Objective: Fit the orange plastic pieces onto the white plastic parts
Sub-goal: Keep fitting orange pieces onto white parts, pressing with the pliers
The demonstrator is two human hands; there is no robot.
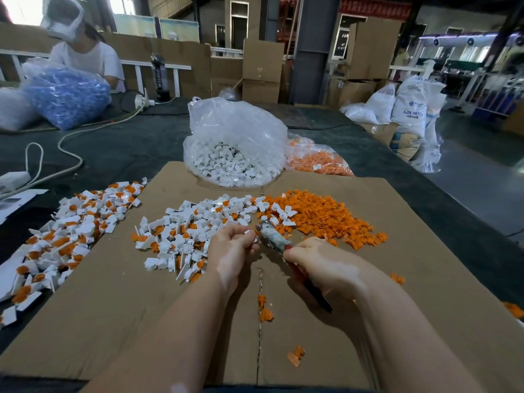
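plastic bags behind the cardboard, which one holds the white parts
The big clear bag at centre, open-topped; the smaller bag to its right holds orange pieces.

Setting: factory or warehouse assembly floor. We note stacked cardboard boxes (368, 46) against the back wall, white resin sacks (409, 109) printed "ABS RESIN" standing on the concrete floor, and a red banner (374, 8) high overhead. We also record clear bulk bags of plastic parts (235, 143) on a dark-covered worktable (127, 148), a flattened cardboard sheet (113, 293) as work surface, and another worker (85, 58) seated at the same table.
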